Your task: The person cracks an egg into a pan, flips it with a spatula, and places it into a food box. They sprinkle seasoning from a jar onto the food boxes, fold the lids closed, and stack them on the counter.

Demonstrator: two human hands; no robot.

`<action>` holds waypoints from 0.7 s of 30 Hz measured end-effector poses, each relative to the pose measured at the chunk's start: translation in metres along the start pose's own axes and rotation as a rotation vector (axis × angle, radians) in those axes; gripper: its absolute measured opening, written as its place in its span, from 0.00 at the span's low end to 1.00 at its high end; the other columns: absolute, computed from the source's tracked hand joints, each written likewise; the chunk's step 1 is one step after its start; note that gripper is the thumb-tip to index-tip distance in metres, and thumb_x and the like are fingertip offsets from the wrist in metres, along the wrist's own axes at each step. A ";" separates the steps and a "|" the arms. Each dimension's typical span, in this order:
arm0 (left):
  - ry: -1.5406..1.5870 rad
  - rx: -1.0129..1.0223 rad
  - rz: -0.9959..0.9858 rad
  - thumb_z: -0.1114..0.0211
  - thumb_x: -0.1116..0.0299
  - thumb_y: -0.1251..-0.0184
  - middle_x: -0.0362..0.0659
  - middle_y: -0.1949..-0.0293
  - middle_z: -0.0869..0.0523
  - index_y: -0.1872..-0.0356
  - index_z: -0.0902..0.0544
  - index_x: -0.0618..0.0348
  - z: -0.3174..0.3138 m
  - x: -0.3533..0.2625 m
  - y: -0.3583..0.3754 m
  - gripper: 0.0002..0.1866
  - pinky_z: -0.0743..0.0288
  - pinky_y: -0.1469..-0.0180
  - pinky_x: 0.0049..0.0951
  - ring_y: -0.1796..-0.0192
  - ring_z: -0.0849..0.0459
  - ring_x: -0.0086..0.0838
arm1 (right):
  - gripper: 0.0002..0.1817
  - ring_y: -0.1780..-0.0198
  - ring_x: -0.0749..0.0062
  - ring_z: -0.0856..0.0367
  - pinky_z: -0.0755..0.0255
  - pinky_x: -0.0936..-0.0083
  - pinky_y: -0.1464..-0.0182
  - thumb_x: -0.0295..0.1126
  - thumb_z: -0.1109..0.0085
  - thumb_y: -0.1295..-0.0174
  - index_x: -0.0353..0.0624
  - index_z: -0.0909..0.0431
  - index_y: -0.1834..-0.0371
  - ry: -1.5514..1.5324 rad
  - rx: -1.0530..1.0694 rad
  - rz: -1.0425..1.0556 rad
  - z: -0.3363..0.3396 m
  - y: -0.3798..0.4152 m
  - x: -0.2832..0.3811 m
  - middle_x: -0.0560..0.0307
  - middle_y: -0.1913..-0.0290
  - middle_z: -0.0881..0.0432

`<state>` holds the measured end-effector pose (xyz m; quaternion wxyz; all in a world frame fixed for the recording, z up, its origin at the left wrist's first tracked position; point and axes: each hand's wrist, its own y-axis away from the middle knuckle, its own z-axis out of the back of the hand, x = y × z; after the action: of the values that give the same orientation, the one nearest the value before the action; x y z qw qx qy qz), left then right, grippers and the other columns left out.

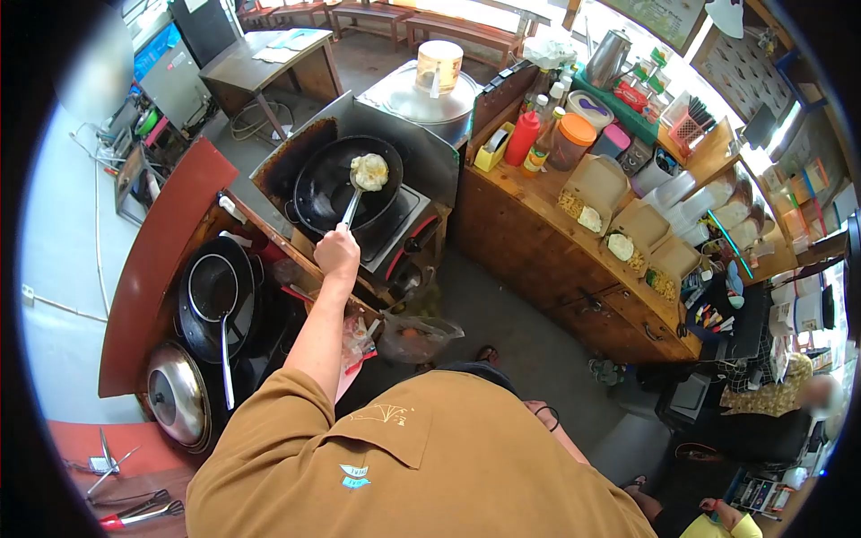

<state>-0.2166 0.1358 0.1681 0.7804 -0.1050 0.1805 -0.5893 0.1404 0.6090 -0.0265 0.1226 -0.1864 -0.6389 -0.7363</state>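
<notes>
My left hand (337,254) is closed around the metal handle of a spatula (353,206), its arm stretched forward over the stove. A fried egg (369,172) rests on the spatula's head, above the black wok (314,193). The wok sits on a gas stove (404,224) with metal splash guards around it. My right hand (541,412) is low beside my body, with a dark band at the wrist; its fingers are mostly hidden by my brown shirt.
On the wooden counter at right stand open cardboard boxes (596,184) of food, two with fried eggs, beside sauce bottles (522,139). At left are another pan with a strainer (213,287) and a lidded pot (178,394). A plastic bag (417,339) hangs below the stove. Another person's arm (722,513) shows lower right.
</notes>
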 end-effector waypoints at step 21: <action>-0.057 -0.010 -0.043 0.45 0.65 0.29 0.50 0.72 0.12 0.65 0.15 0.55 0.006 -0.011 0.004 0.11 0.16 0.67 0.46 0.69 0.11 0.47 | 0.08 0.63 0.66 0.17 0.23 0.68 0.60 0.25 0.43 0.30 0.30 0.20 0.55 -0.038 0.055 0.049 0.010 -0.013 -0.015 0.54 0.63 0.17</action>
<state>-0.2129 0.1471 0.1737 0.7720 -0.1292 0.1589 -0.6017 0.1500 0.6198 -0.0436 0.1334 -0.2126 -0.6564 -0.7114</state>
